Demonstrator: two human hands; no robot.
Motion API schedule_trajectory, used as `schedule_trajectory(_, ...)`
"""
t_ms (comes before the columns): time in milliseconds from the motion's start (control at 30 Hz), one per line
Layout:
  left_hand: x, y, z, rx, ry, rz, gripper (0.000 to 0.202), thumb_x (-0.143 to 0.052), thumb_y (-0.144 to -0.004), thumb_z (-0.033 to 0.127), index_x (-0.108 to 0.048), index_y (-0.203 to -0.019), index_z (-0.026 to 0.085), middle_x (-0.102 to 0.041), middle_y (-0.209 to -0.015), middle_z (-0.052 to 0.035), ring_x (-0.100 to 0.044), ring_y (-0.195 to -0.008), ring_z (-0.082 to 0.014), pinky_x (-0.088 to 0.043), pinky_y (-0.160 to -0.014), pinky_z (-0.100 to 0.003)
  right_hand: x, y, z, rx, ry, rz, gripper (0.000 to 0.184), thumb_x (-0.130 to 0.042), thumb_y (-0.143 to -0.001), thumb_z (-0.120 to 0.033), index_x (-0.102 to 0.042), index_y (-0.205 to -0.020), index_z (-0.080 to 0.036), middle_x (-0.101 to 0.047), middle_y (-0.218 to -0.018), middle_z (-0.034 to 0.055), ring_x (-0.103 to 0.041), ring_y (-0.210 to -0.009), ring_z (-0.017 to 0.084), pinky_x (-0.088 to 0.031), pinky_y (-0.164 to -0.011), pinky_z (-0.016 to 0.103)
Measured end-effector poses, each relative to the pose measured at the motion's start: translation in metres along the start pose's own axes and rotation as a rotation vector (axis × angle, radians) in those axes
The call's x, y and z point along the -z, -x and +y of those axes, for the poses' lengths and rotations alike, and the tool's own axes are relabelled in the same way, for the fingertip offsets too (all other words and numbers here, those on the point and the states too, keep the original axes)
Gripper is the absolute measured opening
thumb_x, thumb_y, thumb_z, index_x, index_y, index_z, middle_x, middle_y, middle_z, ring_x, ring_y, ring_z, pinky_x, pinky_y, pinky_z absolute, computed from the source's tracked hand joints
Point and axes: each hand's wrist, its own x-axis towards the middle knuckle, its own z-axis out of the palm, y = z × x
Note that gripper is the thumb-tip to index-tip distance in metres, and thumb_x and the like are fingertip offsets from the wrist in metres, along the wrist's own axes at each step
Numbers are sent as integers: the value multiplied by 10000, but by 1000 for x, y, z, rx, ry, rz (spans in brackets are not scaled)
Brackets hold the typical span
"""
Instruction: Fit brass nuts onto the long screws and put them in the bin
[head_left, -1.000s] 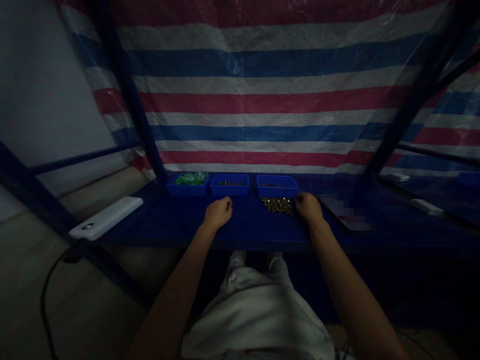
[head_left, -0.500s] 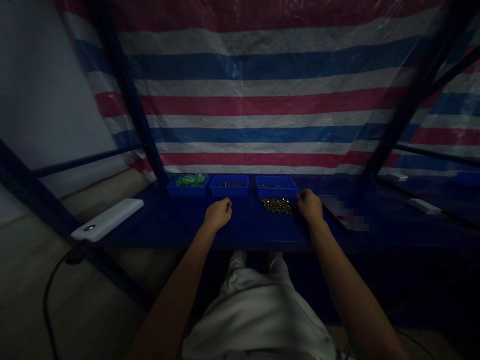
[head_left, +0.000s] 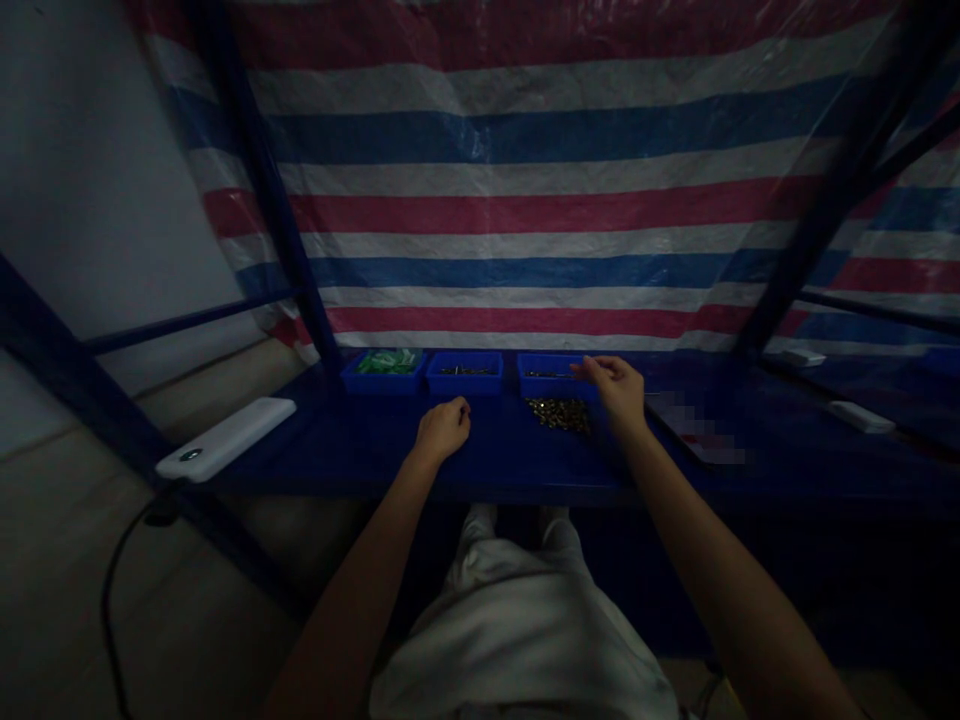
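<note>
My left hand [head_left: 444,430] rests on the blue table, its fingers curled together; anything inside is hidden. Over the right end of the right blue tray [head_left: 531,388] is my right hand [head_left: 619,391], thumb and fingers pinched together. Whatever it may hold is too small and dark to name. Small metal pieces lie in that tray. Just in front of it, a heap of small brass-coloured metal parts [head_left: 559,413] is spread on the table, left of my right hand. The middle blue tray [head_left: 465,384], beyond my left hand, also contains small metal pieces.
A left blue tray [head_left: 382,384] holds green plastic packets [head_left: 390,361]. A phone-like flat dark device [head_left: 686,425] lies right of my right hand. A long white device [head_left: 225,438] with a cable sits at the table's left end. Blue frame posts [head_left: 281,215] stand before striped sheeting.
My right hand has moved forward from beside the heap of brass-coloured parts to over the right tray's end. My left hand stays curled in nearly the same place.
</note>
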Motion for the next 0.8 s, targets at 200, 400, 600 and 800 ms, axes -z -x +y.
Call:
schedule_trajectory(200,1,0,1,21,3,-8,214,-434,-796,248,-578,-952,238,-663,-892,-18,-598,-780,-149,-393,-649,-235,12,-12,-13,-259,-77,-211,254,-675,-643,-398,-590,-736,-178,-688,-773,61,-612,-592,146,-471,-548,266)
schedule_trajectory(400,2,1,1,13,12,-8,216,-428,-796,235,-578,-952,235,-664,-873,-20,-599,-784,-152,-399,-660,-238,23,-5,-26,136,175,-136,260,-699,-623,-359,-601,-777,-174,-638,-722,22,-597,-670,145,-473,-648,283)
schedule_trajectory(600,1,0,0,10,5,-5,219,-424,-796,238,-575,-954,240,-660,-854,-18,-598,-790,-155,-405,-674,-243,28,2,-40,365,204,58,204,-651,-696,-333,-574,-803,-176,-625,-768,24,-599,-717,148,-480,-700,304)
schedule_trajectory(800,4,0,3,28,2,-28,222,-431,-799,243,-578,-965,242,-664,-895,-19,-601,-808,-152,-411,-687,-239,24,-7,-45,518,288,250,194,-594,-750,-345,-569,-849,-180,-607,-800,19,-578,-730,140,-463,-708,305)
